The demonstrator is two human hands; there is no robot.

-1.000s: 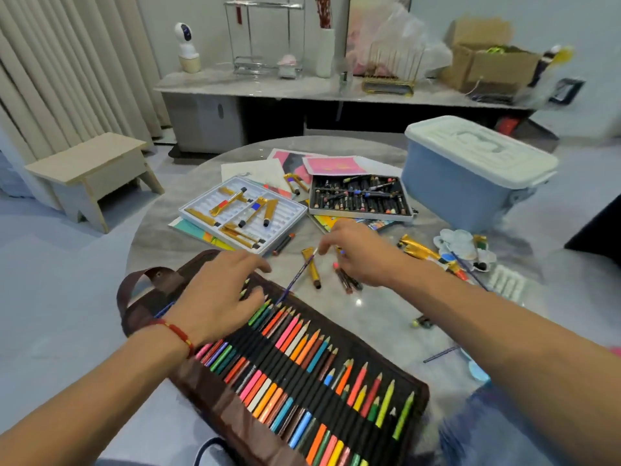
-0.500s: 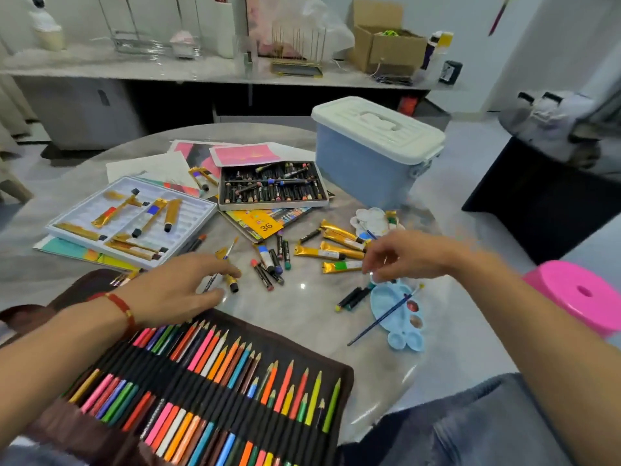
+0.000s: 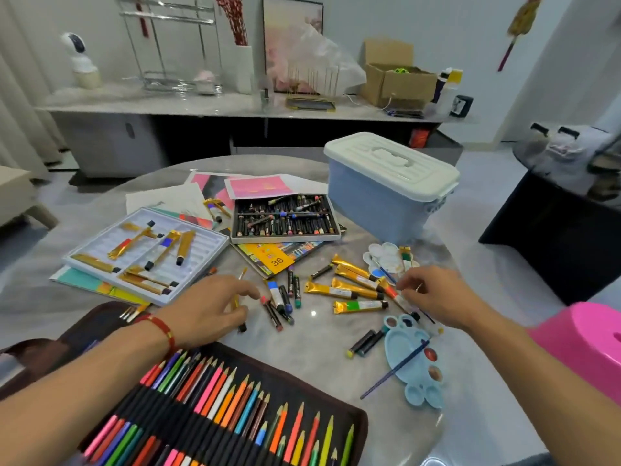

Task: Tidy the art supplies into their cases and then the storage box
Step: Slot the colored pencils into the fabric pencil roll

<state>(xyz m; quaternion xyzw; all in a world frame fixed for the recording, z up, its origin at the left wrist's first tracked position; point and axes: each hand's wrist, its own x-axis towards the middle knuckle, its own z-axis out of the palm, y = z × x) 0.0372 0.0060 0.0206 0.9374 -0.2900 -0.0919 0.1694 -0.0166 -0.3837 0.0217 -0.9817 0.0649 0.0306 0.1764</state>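
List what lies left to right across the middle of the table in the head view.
White paint tray → left hand → loose crayons → gold paint tubes → right hand → pink stool

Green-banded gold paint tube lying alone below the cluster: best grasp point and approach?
Pinch the green-banded paint tube across its round mid-body from above. It lies flat, cap right, crimped tail left, with bare table along both long sides. The crimp looks too thin to grip.

Bare forearms, no sleeves. Red cord bracelet [image 3: 160,327] with a gold bead on left wrist, frame's lower left.
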